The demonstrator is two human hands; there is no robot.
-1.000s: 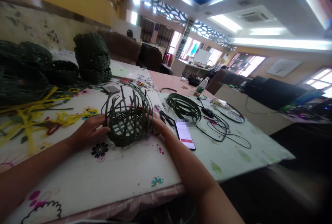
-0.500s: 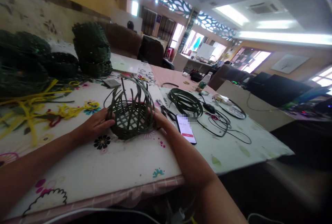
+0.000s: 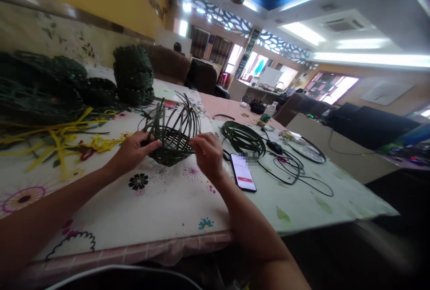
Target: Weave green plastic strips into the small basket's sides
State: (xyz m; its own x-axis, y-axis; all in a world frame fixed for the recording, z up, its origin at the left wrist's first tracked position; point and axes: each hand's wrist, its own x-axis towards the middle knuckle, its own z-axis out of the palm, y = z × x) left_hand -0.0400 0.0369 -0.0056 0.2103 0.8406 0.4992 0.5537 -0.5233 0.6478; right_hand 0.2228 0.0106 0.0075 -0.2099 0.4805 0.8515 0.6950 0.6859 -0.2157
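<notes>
A dark green woven basket (image 3: 171,146) rests on the flowered tablecloth in front of me, its loose strip ends standing up and curving around the opening. My left hand (image 3: 139,146) grips its left side, the thumb pressed along the near wall. At the right edge of the basket is my right hand (image 3: 208,152), raised, with fingers curled and pinched together. What those fingertips hold is hidden, though they are up against the strips.
A coil of dark green strip (image 3: 243,140) lies to the right, behind a lit phone (image 3: 243,178). Beyond are a computer mouse (image 3: 274,146) and a plastic bottle (image 3: 268,113). Yellow strips (image 3: 60,140) and finished dark baskets (image 3: 132,75) are at the left.
The basket has tipped more upright; its latticed bottom faced me more before. My right hand has come up from low on its right side and curled its fingers. My left hand stays on the basket.
</notes>
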